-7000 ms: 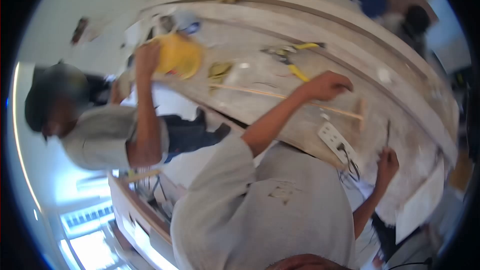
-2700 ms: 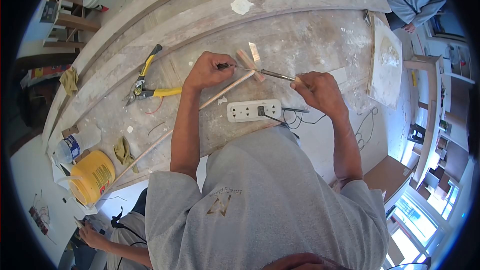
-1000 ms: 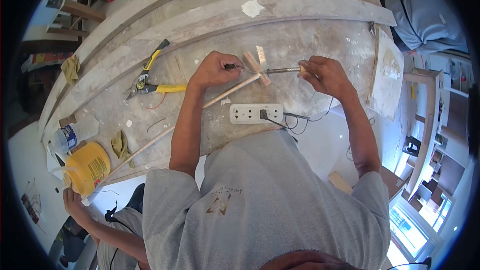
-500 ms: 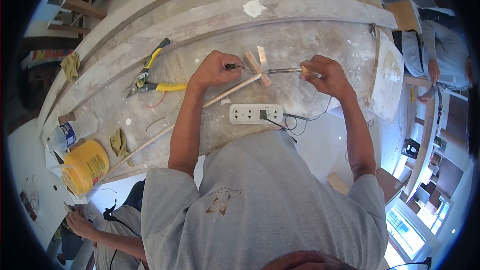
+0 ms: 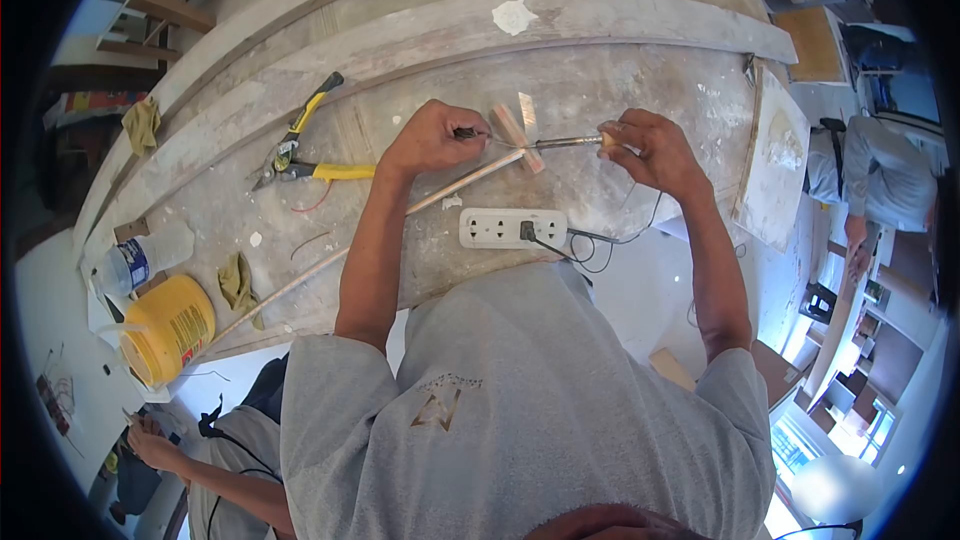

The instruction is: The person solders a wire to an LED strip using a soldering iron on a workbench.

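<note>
My right hand (image 5: 652, 148) grips a soldering iron (image 5: 570, 142) by its tan handle, the metal barrel pointing left. The iron's tip meets the end of a long, thin copper-coloured rod (image 5: 465, 184) beside a short flat copper-coloured strip (image 5: 517, 138). My left hand (image 5: 437, 137) is closed on a dark, thin object (image 5: 464, 132), from which a fine wire seems to reach toward the joint; its kind is not clear. A narrow shiny strip (image 5: 527, 112) lies just behind. The rod runs down-left across the bench under my left forearm.
A white power strip (image 5: 485, 228) with a plugged-in black cord lies near the bench (image 5: 640, 80) edge. To the left are yellow-handled snips (image 5: 300, 145), a cloth (image 5: 238, 288), a yellow container (image 5: 175, 325) and a plastic bottle (image 5: 125, 268). Co-workers are at both sides.
My hands, the iron and the rod hold almost the same position. The view has shifted slightly. At the right, the co-worker's arms and body have moved.
</note>
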A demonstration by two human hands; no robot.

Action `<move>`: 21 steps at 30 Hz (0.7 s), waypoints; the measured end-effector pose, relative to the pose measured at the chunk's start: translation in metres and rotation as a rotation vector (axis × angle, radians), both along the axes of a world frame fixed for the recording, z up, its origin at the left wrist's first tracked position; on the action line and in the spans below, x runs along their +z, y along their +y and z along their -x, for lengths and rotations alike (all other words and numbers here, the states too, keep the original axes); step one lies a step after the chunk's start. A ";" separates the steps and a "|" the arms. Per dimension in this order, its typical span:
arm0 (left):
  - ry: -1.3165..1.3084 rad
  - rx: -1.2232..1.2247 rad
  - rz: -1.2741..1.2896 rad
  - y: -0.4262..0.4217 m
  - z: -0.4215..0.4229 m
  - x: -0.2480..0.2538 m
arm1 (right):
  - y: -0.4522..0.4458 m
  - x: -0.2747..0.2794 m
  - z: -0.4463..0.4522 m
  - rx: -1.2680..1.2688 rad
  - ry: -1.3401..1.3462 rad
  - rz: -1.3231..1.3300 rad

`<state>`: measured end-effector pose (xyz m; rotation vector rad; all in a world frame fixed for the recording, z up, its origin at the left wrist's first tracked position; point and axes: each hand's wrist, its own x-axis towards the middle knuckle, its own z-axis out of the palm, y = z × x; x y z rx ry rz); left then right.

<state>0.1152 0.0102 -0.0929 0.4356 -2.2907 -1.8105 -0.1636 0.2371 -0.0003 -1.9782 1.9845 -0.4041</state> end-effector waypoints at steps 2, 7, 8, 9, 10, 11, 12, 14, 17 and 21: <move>-0.014 -0.002 0.005 0.000 -0.001 0.005 | -0.001 -0.002 0.001 0.002 0.021 -0.010; -0.009 -0.013 0.008 0.001 -0.002 0.004 | -0.005 0.000 0.003 0.028 0.044 -0.029; -0.017 -0.013 0.020 0.001 -0.002 0.005 | -0.006 0.000 0.004 0.042 0.050 -0.035; -0.018 -0.013 0.018 0.001 -0.002 0.005 | -0.007 0.001 0.005 0.057 0.057 -0.041; -0.017 -0.017 0.003 0.001 -0.002 0.004 | -0.008 0.002 0.004 0.057 0.057 -0.042; -0.016 -0.020 -0.011 0.001 -0.002 0.004 | -0.009 0.004 0.004 0.060 0.055 -0.056; -0.015 -0.019 -0.012 0.001 -0.002 0.004 | -0.010 0.004 0.004 0.064 0.054 -0.070; -0.010 -0.020 -0.014 0.001 -0.003 0.002 | -0.010 0.004 0.004 0.073 0.051 -0.075; -0.003 -0.018 -0.007 0.001 -0.003 0.001 | -0.012 0.004 0.006 0.088 0.046 -0.091; -0.013 -0.025 -0.006 0.001 -0.003 0.001 | -0.015 0.005 0.008 0.105 0.031 -0.143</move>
